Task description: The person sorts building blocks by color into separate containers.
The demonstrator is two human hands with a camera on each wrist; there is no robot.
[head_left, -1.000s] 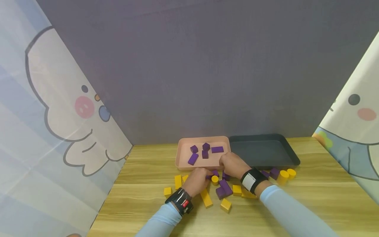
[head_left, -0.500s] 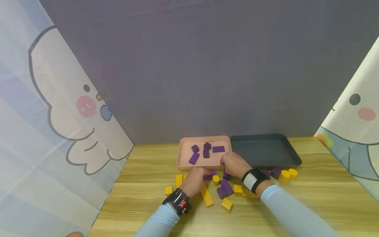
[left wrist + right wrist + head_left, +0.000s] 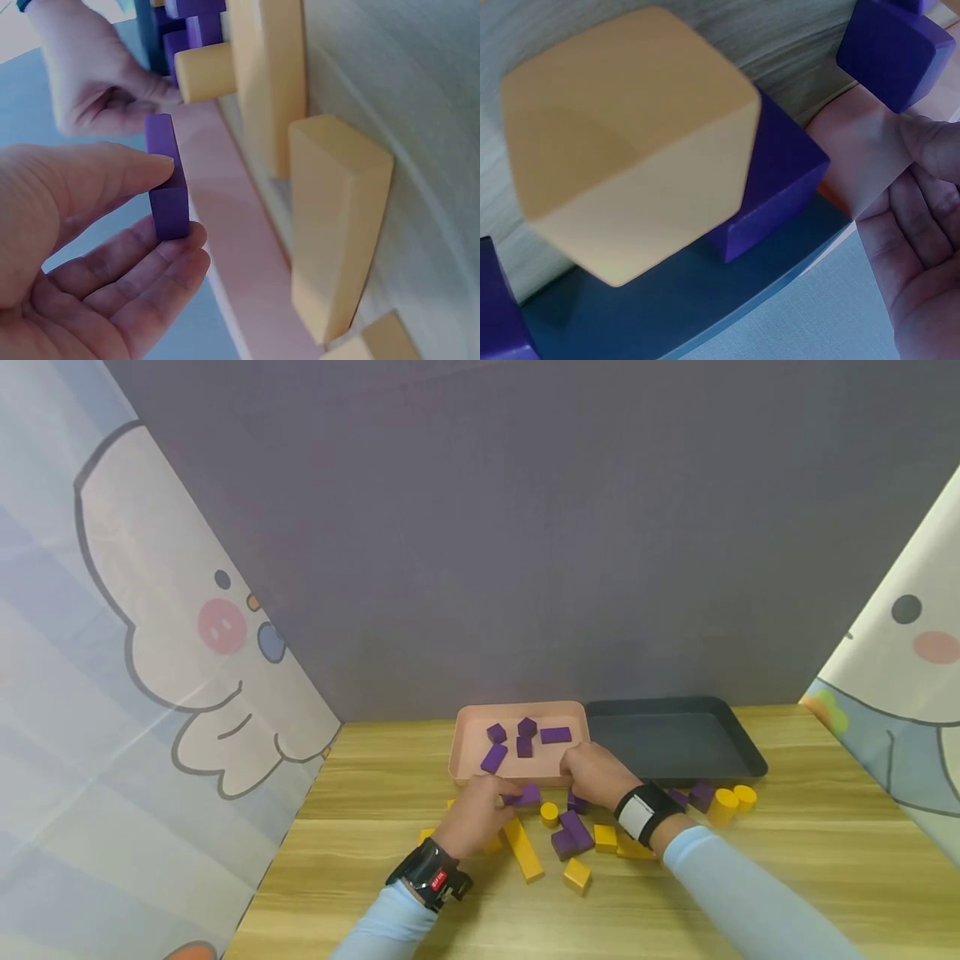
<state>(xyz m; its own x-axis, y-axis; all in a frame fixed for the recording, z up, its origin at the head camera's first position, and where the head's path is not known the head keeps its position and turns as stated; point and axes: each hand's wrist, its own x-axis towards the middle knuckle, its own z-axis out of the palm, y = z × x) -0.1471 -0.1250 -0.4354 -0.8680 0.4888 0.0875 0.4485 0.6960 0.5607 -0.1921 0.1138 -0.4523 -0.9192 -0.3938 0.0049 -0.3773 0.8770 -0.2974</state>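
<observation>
My left hand (image 3: pixel 474 818) pinches a small purple rectangular block (image 3: pixel 171 214) between thumb and fingers, just in front of the pink tray (image 3: pixel 543 767). My right hand (image 3: pixel 596 772) is at that tray's front right corner, its fingers curled; in the right wrist view the thumb lies against the outer wall, gripping the rim. Several purple blocks lie inside the pink tray. Between my hands stands a yellow cylinder (image 3: pixel 549 814), with a purple block (image 3: pixel 896 56) close to my right thumb. A long yellow block (image 3: pixel 523 852) lies beside my left hand.
A dark grey tray (image 3: pixel 667 743) adjoins the pink one on the right. Nearer me are purple blocks (image 3: pixel 573 835), a yellow cube (image 3: pixel 577 877) and another yellow block (image 3: pixel 605 838). Two yellow cylinders (image 3: pixel 723 807) stand to the right. A grey wall (image 3: pixel 480 568) rises behind.
My left hand has shifted slightly left, and more of the purple block at its fingertips shows. My right hand stays at the tray corner.
</observation>
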